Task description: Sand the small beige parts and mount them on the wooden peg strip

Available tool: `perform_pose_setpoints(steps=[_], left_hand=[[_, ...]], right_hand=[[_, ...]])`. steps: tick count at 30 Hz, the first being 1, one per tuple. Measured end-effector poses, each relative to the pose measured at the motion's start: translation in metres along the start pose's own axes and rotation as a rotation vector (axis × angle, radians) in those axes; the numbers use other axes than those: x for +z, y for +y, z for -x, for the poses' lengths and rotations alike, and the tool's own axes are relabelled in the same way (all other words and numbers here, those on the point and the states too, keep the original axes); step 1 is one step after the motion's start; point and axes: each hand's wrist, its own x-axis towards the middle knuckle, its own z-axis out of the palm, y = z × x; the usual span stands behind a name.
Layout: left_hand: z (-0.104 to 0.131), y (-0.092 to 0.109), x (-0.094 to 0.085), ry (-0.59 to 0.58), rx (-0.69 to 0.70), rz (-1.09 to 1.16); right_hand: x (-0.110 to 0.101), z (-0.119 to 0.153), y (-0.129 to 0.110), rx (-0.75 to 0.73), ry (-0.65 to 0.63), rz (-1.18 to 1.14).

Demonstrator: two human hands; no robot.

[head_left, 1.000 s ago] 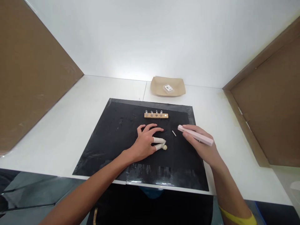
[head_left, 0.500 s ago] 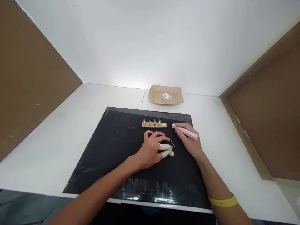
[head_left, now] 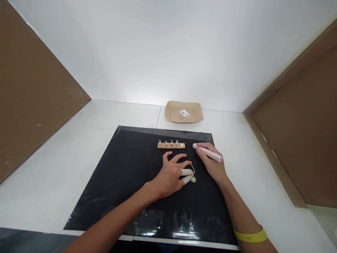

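Observation:
My left hand [head_left: 171,177] is over the black mat, with white covers [head_left: 186,172] on its thumb and index finger. These two fingers pinch a small clear piece, mostly hidden, with a pale round lump [head_left: 193,179] beside it. A thin white stick [head_left: 193,168] shows just beyond the fingertips; I cannot tell whether it is attached. The other left fingers are spread and curved. My right hand [head_left: 214,165] is closed around a pale pink, pen-shaped tool [head_left: 209,153], its front end pointing left. Behind the left hand, a tan strip [head_left: 171,145] bears several small clear, upright pieces [head_left: 177,143] and a white dot.
The black mat [head_left: 126,182] lies on a white table [head_left: 89,140]. A tan paper tray [head_left: 196,114] holding a small labelled clear box [head_left: 184,114] stands at the back. Brown panels [head_left: 37,88] enclose the left and right sides.
The whole scene sits slightly lower in view. The thin white stick now tilts more steeply and meets the left fingertips. Both hands keep their grips.

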Motion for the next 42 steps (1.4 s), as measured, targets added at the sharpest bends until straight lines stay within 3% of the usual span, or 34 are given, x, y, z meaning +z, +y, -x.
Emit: perform_pose_setpoints(steps=[16, 20, 28, 36, 42], left_hand=[[-0.015, 0.002, -0.007, -0.165, -0.004, 0.096], [-0.011, 0.0, -0.006, -0.122, 0.009, 0.108], [0.003, -0.001, -0.008, 0.099, -0.064, 0.127], [0.01, -0.001, -0.004, 0.012, 0.009, 0.088], [0.001, 0.002, -0.005, -0.044, 0.007, 0.091]], right_hand=[[0.0, -0.001, 0.0, -0.006, -0.034, 0.024], [0.0, 0.0, 0.001, -0.008, -0.036, 0.028], [-0.001, 0.0, -0.001, -0.001, -0.039, 0.032], [-0.001, 0.001, -0.002, 0.003, -0.055, 0.043], [-0.001, 0.001, -0.002, -0.006, -0.059, 0.042]])
